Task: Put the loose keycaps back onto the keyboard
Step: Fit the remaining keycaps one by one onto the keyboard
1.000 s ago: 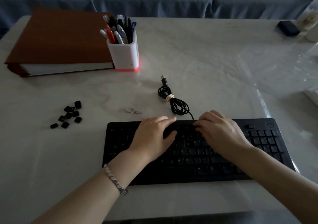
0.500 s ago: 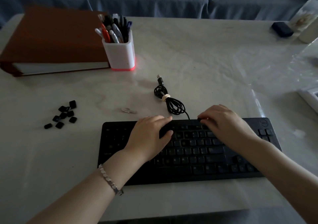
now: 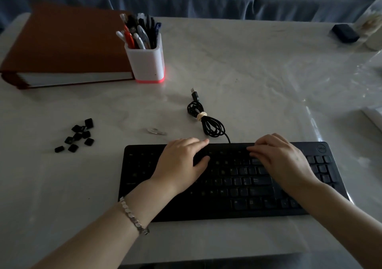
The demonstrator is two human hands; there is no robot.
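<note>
A black keyboard (image 3: 237, 188) lies on the pale table in front of me. My left hand (image 3: 182, 163) rests flat on its left-centre keys, fingers straight and pointing right along the top rows. My right hand (image 3: 279, 159) rests on the right-centre keys, fingers reaching left over the top rows. Neither hand holds anything. Several loose black keycaps (image 3: 77, 136) lie in a small cluster on the table, well left of the keyboard. Keys under both hands are hidden.
The keyboard's coiled black cable (image 3: 206, 120) lies just behind it. A small metal tool (image 3: 156, 131) lies left of the cable. A white pen holder (image 3: 145, 62) and a brown binder (image 3: 66, 47) stand at the back left. A dark case (image 3: 344, 33) sits back right.
Both hands stay resting on the keyboard; the right one has shifted a little to the right. The camera view has drifted slightly. The keycaps have not moved.
</note>
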